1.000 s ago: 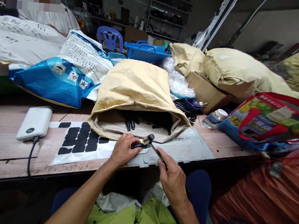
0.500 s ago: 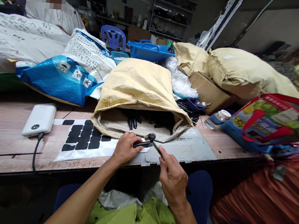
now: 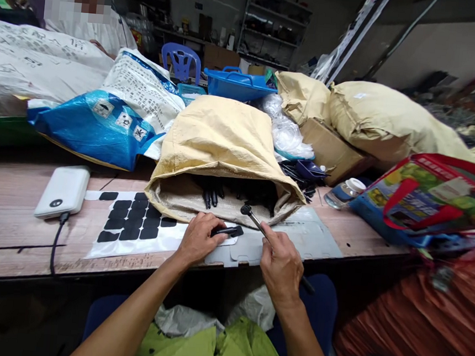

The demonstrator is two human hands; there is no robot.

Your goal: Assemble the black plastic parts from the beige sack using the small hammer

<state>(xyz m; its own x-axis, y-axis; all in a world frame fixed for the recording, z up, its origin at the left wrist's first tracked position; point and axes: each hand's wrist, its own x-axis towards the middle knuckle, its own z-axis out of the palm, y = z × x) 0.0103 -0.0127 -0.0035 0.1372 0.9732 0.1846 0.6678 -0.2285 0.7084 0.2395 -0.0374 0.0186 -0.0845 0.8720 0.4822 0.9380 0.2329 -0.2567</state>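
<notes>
My left hand (image 3: pixel 198 237) is closed on a small black plastic part (image 3: pixel 228 231), pressing it flat onto a grey metal plate (image 3: pixel 294 235) at the table's front edge. My right hand (image 3: pixel 280 265) grips a small hammer (image 3: pixel 254 219) by its handle, the round head raised just above and right of the part. Directly behind both hands lies an open tan sack (image 3: pixel 219 143) with more black parts visible in its mouth. Left of my left hand is a white sheet of black adhesive pads (image 3: pixel 131 223).
A white power bank (image 3: pixel 63 191) with a black cable lies at left on the wooden table (image 3: pixel 5 218). A blue-and-white bag (image 3: pixel 105 116), blue baskets, tan sacks, a cardboard box, a small bottle (image 3: pixel 342 191) and a colourful tote (image 3: pixel 431 197) crowd the back and right. A person sits far left.
The hammer head has lifted off the black part and moved up and to the right. My left hand still holds the part on the plate.
</notes>
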